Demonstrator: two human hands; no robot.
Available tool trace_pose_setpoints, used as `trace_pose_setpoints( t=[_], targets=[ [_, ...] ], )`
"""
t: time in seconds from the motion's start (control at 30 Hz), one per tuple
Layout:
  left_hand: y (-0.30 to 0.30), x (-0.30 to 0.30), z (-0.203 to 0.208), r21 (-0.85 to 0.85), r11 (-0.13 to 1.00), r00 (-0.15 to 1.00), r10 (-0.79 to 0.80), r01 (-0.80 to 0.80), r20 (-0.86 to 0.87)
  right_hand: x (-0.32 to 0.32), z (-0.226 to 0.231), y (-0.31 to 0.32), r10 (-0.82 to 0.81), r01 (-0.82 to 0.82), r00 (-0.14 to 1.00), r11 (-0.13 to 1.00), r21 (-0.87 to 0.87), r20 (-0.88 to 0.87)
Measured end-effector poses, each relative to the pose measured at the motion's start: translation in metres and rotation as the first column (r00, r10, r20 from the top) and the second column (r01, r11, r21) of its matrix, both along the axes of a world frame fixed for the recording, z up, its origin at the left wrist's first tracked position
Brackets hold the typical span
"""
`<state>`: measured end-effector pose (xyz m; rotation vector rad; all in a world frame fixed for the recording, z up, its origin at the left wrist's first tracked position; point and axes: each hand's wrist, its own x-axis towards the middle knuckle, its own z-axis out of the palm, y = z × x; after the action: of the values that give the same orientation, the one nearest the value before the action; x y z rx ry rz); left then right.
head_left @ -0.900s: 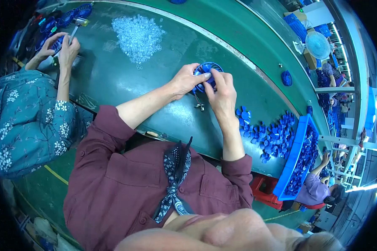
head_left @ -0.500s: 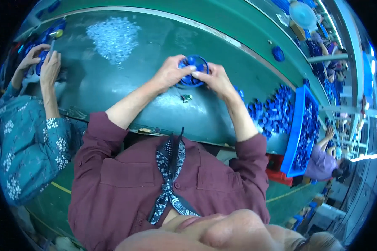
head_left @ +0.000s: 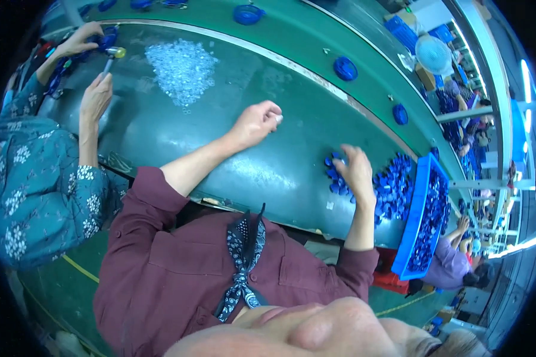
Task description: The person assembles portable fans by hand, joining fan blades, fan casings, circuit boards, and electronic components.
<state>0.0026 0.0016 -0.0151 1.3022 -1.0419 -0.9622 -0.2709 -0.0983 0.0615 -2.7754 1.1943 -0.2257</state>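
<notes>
Over the green tabletop, my left hand (head_left: 257,124) is closed, thumb and fingers curled together. A pale bit shows at its fingertips; whether that is a held piece cannot be made out. My right hand (head_left: 356,171) is open, fingers apart, at the left edge of a spread of small blue plastic pieces (head_left: 393,185). Its fingertips are right by several of them, and no piece shows in its grip. Farther left on the table lies a heap of small clear pieces (head_left: 181,68). A round blue plastic part (head_left: 345,68) rests on the green strip beyond the table's raised edge.
A blue tray (head_left: 420,223) full of small blue pieces stands at the right end of the table. More round blue parts (head_left: 248,14) lie along the far green strip. At left, a co-worker's hand (head_left: 96,95) holds a yellow-headed hammer (head_left: 117,53).
Both hands have let go of the round blue part they held. My right hand has moved right to the blue pieces; my left stays over the table. The view has shifted.
</notes>
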Motion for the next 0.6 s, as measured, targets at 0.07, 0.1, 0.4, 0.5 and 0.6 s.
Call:
trace_pose_setpoints(
  t=[0.07, 0.1, 0.4, 0.5, 0.6],
  targets=[
    [-0.001, -0.004, 0.000, -0.056, 0.998, 0.994, -0.011, 0.017, 0.107, -0.006, 0.001, 0.019, -0.040, 0.040, 0.994, 0.999, 0.001, -0.105],
    [-0.002, -0.006, 0.002, -0.062, 0.998, 0.989, -0.002, 0.012, 0.150, -0.006, -0.002, 0.021, -0.085, 0.086, 0.992, 0.996, 0.006, -0.088],
    [-0.017, 0.004, 0.041, -0.031, 0.999, 0.965, -0.007, 0.016, 0.262, 0.057, -0.045, 0.019, 0.092, -0.069, 0.950, 0.994, -0.084, 0.299],
    [-0.045, 0.021, 0.063, -0.082, 0.996, 0.799, 0.073, -0.030, 0.597, 0.073, -0.044, 0.034, 0.143, -0.134, 0.930, 0.990, -0.048, 0.338],
    [-0.103, 0.064, 0.055, -0.238, 0.957, 0.491, 0.289, -0.166, 0.822, 0.063, -0.022, 0.035, 0.108, -0.096, 0.964, 0.994, -0.060, 0.244]
  ],
)
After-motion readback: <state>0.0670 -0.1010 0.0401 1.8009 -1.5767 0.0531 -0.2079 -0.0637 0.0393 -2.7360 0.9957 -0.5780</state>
